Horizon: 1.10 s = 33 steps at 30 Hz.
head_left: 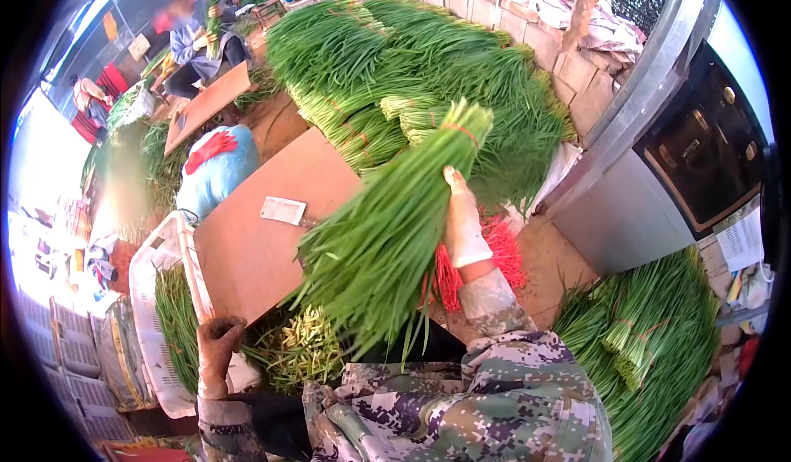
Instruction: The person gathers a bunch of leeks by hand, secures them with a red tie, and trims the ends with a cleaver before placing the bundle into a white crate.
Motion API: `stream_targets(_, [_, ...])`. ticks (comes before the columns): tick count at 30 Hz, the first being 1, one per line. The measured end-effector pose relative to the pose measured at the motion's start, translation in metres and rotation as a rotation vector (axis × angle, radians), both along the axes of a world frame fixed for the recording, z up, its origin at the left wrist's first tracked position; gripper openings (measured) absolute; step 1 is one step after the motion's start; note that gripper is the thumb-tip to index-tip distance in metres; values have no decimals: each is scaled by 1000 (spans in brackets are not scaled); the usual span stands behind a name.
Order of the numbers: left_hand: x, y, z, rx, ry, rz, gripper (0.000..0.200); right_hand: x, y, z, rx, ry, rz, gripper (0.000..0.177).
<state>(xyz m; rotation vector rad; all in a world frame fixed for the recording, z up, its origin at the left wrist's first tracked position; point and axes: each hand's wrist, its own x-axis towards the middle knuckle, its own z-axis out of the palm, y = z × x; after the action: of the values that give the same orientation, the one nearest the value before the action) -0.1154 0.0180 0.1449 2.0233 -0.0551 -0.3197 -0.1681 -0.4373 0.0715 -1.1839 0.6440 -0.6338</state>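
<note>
My right hand [461, 219], in a whitish glove, is closed around a large bunch of garlic chives [383, 227]. A thin red tie circles the bunch near its pale stem ends, which point up and away. The long green leaves hang down toward my lap, over the corner of a brown board [255, 252]. My left hand [221, 343] is curled into a fist beside the white crate [185, 244], and no object shows in it. On the board lies a cleaver [283, 210], its handle partly covered by the leaves. Red ties [504, 256] hang beside my right wrist.
Tied chives form a large pile [412, 58] ahead, and another pile [651, 338] lies at right. Trimmings [305, 351] lie below the board. A blue bag [222, 174] carries a red glove. Another person [198, 42] holds greens at far left. A metal post [626, 91] rises at right.
</note>
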Motion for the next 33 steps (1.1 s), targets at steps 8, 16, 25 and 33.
stream_targets(8, [60, 2, -38, 62, 75, -16, 9, -68, 6, -105, 397, 203, -117, 59])
stream_targets(16, [80, 6, -68, 37, 126, 74, 8, 14, -114, 10, 76, -76, -102, 65])
stream_targets(25, [67, 0, -79, 116, 140, 61, 7, 123, -169, -67, -1830, 641, -486, 21])
stream_targets(33, [66, 19, -80, 318, 94, 115, 9, -141, 52, -286, 581, 261, 121, 13])
